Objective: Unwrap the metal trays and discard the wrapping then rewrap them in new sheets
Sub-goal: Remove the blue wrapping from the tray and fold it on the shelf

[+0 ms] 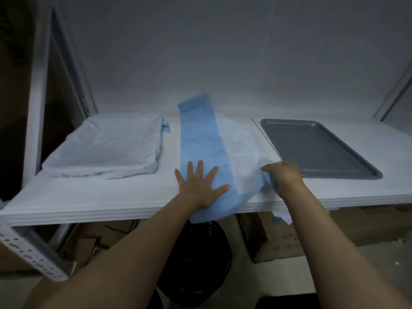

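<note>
A bare grey metal tray (pixel 316 148) lies flat on the right of the white shelf (pixel 89 197). A blue wrapping sheet (pixel 200 134) stretches from the back wall to the shelf's front edge, folded into a long strip, with a pale white layer (pixel 240 148) bulging to its right. My left hand (pixel 200 186) presses flat on the strip near the front edge, fingers spread. My right hand (pixel 283 177) grips the sheet's right side, close to the tray's near left corner. On the left sits a bundle wrapped in pale sheeting (pixel 107 146).
A black bin bag (pixel 196 253) stands open under the shelf, below my hands. Cardboard boxes (pixel 278 239) sit on the floor on both sides. A perforated metal shelf post (pixel 33 253) juts out at lower left, and an upright frame rises at the left.
</note>
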